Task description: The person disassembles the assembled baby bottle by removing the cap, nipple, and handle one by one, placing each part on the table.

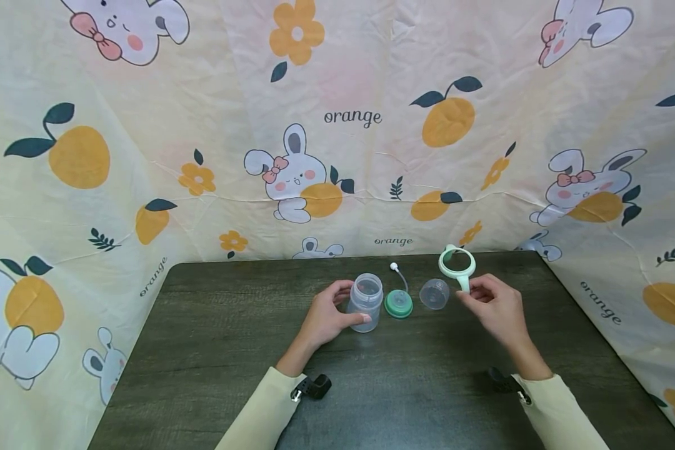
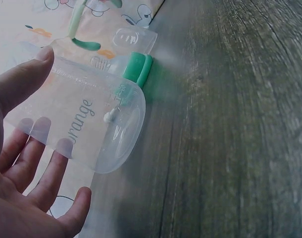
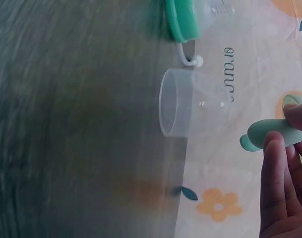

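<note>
My left hand (image 1: 327, 315) holds a clear baby bottle (image 1: 365, 312) from its left side, thumb across the front and fingers behind. The bottle's mouth is uncovered; in the left wrist view the clear bottle body (image 2: 86, 114) shows printed markings. My right hand (image 1: 496, 309) pinches one grip of a mint-green bottle handle ring (image 1: 470, 270) between thumb and fingers, with the ring raised over the table's far side. Between the hands sits a green screw collar (image 1: 399, 305), with a thin straw ending in a white ball (image 1: 394, 267). Beside it stands a clear cap (image 1: 434, 294).
The dark wooden table (image 1: 230, 350) ends at its far edge against a printed cloth (image 1: 365, 156) with rabbits and oranges. Black straps (image 1: 317, 387) with wrist cameras sit over both pale sleeves.
</note>
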The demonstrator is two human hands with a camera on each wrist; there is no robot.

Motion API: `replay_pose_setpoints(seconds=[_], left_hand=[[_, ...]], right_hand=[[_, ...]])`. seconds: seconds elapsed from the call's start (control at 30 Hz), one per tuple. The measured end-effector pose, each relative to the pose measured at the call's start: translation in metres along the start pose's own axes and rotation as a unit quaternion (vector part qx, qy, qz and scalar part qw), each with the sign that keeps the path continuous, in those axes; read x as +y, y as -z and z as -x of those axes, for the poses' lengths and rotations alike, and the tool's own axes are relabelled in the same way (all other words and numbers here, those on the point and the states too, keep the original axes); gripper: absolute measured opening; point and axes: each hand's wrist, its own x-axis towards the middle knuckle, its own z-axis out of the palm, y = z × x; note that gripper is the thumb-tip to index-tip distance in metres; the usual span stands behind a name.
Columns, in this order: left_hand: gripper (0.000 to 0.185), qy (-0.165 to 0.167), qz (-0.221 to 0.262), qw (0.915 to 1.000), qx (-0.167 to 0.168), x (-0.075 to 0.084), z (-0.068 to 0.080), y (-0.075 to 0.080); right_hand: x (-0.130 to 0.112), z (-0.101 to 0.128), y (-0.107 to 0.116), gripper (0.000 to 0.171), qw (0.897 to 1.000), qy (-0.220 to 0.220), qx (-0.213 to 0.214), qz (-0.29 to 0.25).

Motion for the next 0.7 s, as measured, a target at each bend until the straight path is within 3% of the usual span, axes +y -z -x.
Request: replay_pose_setpoints(seconds=[0.7], left_hand=[[0.069,-0.004,0.001,1.0,0.001,-0.001,-0.001,0.001]], right_hand=[[0.035,0.009,0.017,0.02,0.993,-0.013,-0.027,0.116]])
